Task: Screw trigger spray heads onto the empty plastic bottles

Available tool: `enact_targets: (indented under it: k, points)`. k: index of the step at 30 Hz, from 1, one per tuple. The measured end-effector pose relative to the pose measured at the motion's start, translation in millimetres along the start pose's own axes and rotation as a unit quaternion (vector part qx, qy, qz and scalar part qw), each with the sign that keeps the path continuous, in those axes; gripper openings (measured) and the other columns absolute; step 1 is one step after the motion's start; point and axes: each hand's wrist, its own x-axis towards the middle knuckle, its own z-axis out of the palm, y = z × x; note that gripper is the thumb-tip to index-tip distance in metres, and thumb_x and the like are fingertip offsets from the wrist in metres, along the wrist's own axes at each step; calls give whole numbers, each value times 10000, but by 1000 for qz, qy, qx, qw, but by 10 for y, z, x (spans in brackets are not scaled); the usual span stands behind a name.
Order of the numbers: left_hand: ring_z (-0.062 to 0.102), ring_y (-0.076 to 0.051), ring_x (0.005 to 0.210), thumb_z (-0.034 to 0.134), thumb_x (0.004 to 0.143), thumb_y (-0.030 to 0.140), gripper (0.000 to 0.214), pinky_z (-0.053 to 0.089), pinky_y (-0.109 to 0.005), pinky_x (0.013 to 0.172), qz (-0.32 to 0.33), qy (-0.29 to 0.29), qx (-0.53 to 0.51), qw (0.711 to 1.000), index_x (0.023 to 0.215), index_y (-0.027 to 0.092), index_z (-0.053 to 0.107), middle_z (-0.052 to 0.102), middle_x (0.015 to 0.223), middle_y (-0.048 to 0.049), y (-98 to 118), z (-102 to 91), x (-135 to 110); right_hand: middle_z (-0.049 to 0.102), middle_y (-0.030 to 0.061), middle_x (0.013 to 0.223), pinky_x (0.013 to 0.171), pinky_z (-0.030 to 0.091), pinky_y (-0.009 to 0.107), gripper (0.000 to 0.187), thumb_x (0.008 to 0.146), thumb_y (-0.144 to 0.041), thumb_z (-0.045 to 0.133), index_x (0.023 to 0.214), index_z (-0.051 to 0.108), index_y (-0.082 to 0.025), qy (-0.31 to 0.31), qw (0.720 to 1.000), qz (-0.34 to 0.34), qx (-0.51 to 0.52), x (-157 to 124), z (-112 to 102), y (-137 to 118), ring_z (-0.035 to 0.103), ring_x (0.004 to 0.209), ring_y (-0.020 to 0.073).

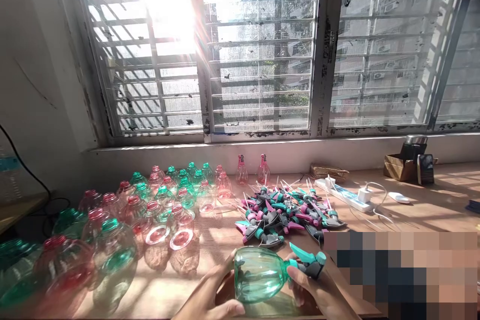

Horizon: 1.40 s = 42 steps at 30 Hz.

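I hold a clear green spray bottle point(258, 274) on its side, low over the wooden table point(412, 210). My left hand point(210, 294) is wrapped round its base. At the neck, my right hand point(318, 292) grips just below the teal and grey trigger head point(309, 261). Behind the bottle lies a heap of loose trigger heads point(285, 212) in teal, pink and grey.
Several empty pink and green bottles point(150, 215) crowd the table's left side, two capped pink ones point(252, 170) stand by the wall. A white power strip point(347, 194) with chargers, a white mouse-like object point(399, 197) and a brown box point(407, 162) are at right. A barred window point(258, 45) is ahead.
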Motion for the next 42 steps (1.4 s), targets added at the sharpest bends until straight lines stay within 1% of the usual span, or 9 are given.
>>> enact_targets:
  k: [3,7,11,20,24,29,33,37,42]
  points:
    - [328,-398,1558,815,871,477,928,294,-522,1277,-2,2,20,1000,1637,367,304,462,1661,-60,-12,-21,-3,684,10,629,554,490,324,536,801,-739,726,855,729,-206,-3,1000,5,-8,7,-10,-1,611,519,188]
    - [367,-345,1550,753,948,426,923,338,-478,1257,27,-37,-11,999,1654,426,158,433,1677,-32,136,30,33,653,-1,591,551,485,317,540,802,-752,714,786,714,-212,-20,1000,7,-8,22,-5,-51,593,505,181]
    - [440,-335,1510,702,987,447,910,401,-463,1215,40,-50,-42,997,1656,430,86,467,1654,-66,183,67,53,671,9,625,574,501,337,531,807,-734,722,812,720,-203,-22,1000,12,1,18,-12,-36,600,506,181]
    - [433,-370,1504,784,879,542,874,390,-453,1235,-8,21,52,998,1619,371,353,520,1621,-56,28,-21,-1,741,44,743,581,521,351,491,798,-694,750,906,729,-216,-1,1000,23,-8,-17,-28,8,648,542,213]
    - [507,-350,1454,742,934,495,908,479,-425,1167,15,-2,53,998,1656,390,201,508,1625,-60,106,4,13,702,22,645,536,496,339,526,816,-718,711,951,739,-211,-4,1000,30,-3,15,-20,31,609,464,191]
    - [576,-310,1405,665,1004,462,871,535,-400,1114,33,-24,62,997,1651,459,82,547,1596,-52,146,39,16,665,23,616,570,525,368,483,799,-698,737,894,768,-225,-4,999,40,-4,15,-35,22,631,543,227]
    - [486,-333,1482,709,962,492,843,451,-431,1202,25,7,95,995,1648,411,226,514,1626,-54,76,11,-14,673,25,648,592,539,406,410,740,-647,809,891,777,-266,3,999,39,-4,-8,-19,-61,616,535,233]
    - [484,-348,1482,772,907,491,807,398,-443,1239,-11,22,134,991,1605,381,383,533,1615,-53,37,-36,-24,688,23,642,615,554,410,477,725,-692,794,936,771,-265,22,999,46,-9,-32,6,-86,634,543,242]
    - [421,-383,1514,739,918,527,786,359,-477,1255,-2,21,112,994,1605,347,401,548,1604,-57,26,-51,-13,692,20,622,601,565,385,568,717,-722,784,1003,776,-231,47,997,58,-8,-52,21,-49,643,535,234]
